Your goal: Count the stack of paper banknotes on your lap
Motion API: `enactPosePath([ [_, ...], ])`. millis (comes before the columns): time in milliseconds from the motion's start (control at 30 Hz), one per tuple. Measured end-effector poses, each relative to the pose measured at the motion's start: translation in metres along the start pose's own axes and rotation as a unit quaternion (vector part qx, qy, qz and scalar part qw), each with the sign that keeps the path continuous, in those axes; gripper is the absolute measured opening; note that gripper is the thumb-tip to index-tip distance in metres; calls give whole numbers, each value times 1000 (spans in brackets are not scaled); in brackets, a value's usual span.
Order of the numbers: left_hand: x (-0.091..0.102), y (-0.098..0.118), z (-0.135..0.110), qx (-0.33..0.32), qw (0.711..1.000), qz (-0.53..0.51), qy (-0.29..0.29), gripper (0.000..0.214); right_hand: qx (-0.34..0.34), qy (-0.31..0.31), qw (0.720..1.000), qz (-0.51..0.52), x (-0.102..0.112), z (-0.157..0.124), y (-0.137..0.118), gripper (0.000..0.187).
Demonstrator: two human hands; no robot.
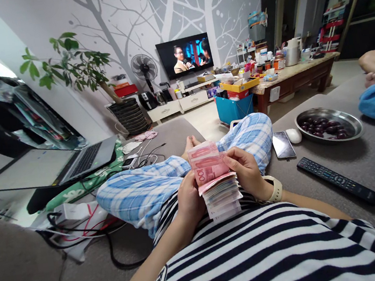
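A thick stack of banknotes (220,192) is held above my lap, its edges fanned toward me. Red 100 notes show on top, with one tilted up and away from the rest. My left hand (189,197) is closed round the left side of the stack, its fingers partly hidden behind the notes. On the other side, my right hand (246,169) pinches the right edge of the upper red notes between thumb and fingers. A pale watch (275,188) is on my right wrist.
On the sofa to the right lie a remote control (337,180), a phone (283,144), a white mouse (293,136) and a metal bowl (356,127) of dark round fruit. Another person's hand (374,78) rests beyond. Left are an open laptop (86,159) and tangled cables (110,250).
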State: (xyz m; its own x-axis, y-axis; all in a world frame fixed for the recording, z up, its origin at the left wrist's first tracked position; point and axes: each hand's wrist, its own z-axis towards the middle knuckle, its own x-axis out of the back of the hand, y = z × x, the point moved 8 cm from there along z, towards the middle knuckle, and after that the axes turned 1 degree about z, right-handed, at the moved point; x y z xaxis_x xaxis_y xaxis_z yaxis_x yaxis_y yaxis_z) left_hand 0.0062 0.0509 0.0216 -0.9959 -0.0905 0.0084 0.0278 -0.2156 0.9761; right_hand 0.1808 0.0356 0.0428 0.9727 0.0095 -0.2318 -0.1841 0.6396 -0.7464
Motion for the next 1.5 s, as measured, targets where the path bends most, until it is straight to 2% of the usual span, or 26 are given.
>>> enactPosePath([
  [367,-1,7,-4,1,1000,-13,10,12,-4,-14,1000,10,-1,-2,-1,34],
  [633,-3,5,-6,44,997,-59,11,16,-13,-18,1000,2,0,-3,4,38],
  [733,-7,0,-3,48,995,-92,-8,15,-11,-17,1000,12,0,-3,5,41],
  [800,-7,-7,0,64,988,-138,-6,18,-6,-30,999,28,-1,-4,5,43],
  [900,-5,-12,3,66,986,-153,12,20,-10,-48,998,37,-5,-5,4,44],
  [1233,-3,-7,0,73,990,-116,27,20,-36,9,999,-5,3,0,15,34],
  [1500,-13,-6,-4,94,981,-166,-27,25,-65,19,998,-9,4,2,22,39],
])
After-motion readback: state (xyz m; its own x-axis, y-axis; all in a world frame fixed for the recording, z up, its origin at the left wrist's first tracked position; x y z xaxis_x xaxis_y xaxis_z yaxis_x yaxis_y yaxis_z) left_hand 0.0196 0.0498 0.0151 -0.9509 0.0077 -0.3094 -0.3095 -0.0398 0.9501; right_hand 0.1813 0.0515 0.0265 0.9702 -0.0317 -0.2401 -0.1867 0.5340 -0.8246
